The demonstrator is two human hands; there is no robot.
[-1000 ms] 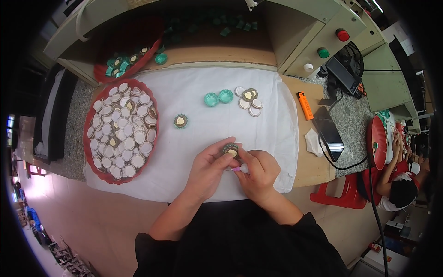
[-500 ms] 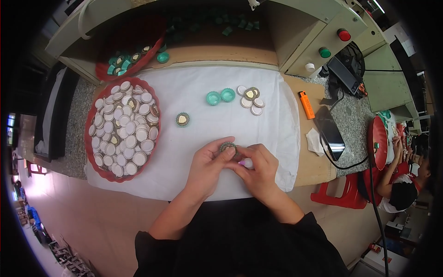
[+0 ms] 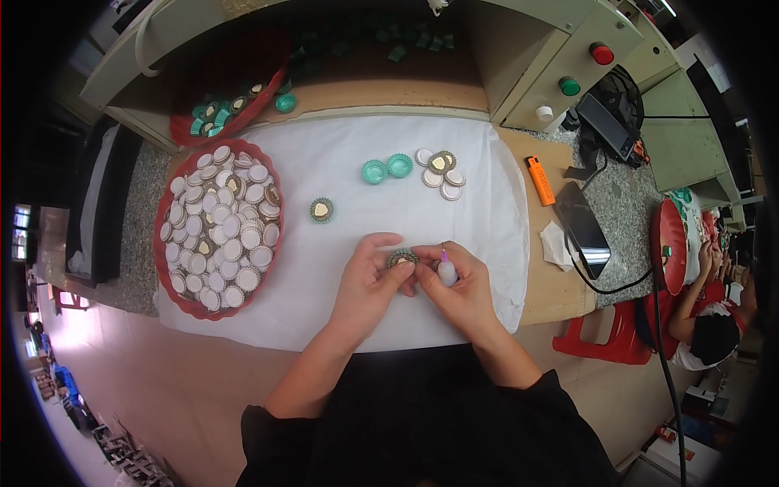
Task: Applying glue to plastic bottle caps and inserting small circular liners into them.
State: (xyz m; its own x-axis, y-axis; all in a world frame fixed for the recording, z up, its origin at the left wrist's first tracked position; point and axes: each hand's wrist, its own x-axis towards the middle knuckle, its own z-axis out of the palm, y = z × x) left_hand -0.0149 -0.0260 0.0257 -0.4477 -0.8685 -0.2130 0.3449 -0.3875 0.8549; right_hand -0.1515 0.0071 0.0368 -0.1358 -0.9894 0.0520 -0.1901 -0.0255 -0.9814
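My left hand pinches a dark, crimped bottle cap between thumb and fingers, above the white cloth. Close against it, my right hand is closed round a small whitish squeeze bottle whose purple tip points away from me. The right fingertips are at the cap's right edge; whether they touch it I cannot tell. Beyond the hands lie two green caps, a cluster of white-faced caps with gold-centred ones among them, and a lone green cap with a gold centre.
A red scalloped basket heaped with white-faced caps stands at the left. Behind it a second red basket tilts under the shelf. An orange lighter and a black phone with a cable lie at the right. Another person sits far right.
The squeeze bottle has swung from lying sideways, tip toward the cap, to tip pointing away from me. My right thumb and fingers have shifted toward the cap. The left hand still holds it.
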